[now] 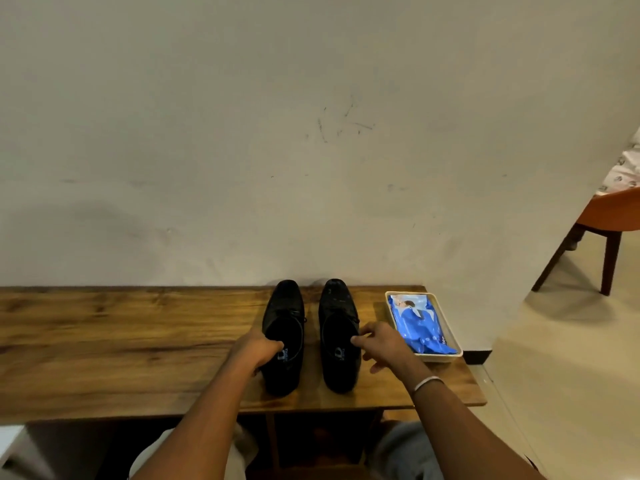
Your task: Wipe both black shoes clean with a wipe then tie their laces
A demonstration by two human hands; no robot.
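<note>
**Shoes positioned; wiping not yet begun**

Two black leather lace-up shoes are found side by side on the brown wooden tabletop [138, 327], toes pointed at the far wall. The left shoe [284, 336] is gripped at its collar by the left hand [256, 349], whose fingers are curled into the opening. The right shoe [340, 336] is touched at its right collar edge by the right hand [379, 346], whose fingers are loosely spread; whether a firm grip is made cannot be told. The laces appear loose, though little detail can be made out.

A blue plastic pack of wipes [420, 323] lies in a shallow cream tray [440, 357] just to the right of the right shoe. No wipe is seen in either hand.

The step in hand is judged to be the setting-out of the shoes. For the next move, the right hand would need to be freed and a wipe drawn from the pack.
</note>
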